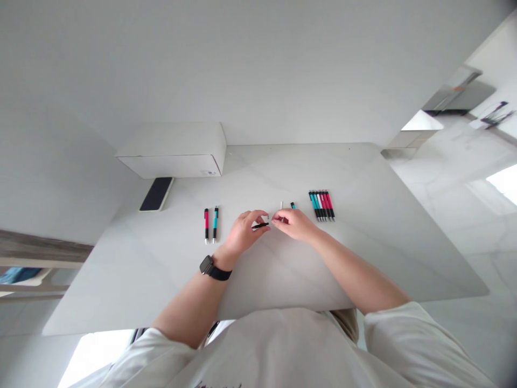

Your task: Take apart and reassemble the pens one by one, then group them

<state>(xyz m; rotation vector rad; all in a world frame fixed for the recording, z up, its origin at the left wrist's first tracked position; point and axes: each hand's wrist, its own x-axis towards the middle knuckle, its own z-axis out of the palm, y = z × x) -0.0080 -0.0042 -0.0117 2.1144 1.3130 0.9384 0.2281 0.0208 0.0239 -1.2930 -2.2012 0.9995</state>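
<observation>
My left hand (244,233) holds a short black pen part (260,226) between thumb and fingers, above the table. A tiny metallic bit shows by its index fingertip, too small to name. Close beside it, my right hand (297,224) has its fingers pinched together; whatever they hold is hidden. Behind the right fingers a thin white stick (281,205) pokes up, and a teal and black pen piece (293,205) is partly covered by that hand. To the left lie a red pen (206,224) and a teal pen (215,223), side by side.
Several pens (322,205) in teal, white and red lie in a row on the right. A white box (173,165) stands against the wall at the back left, with a phone (156,194) in front of it. The pale table (383,248) has rounded corners.
</observation>
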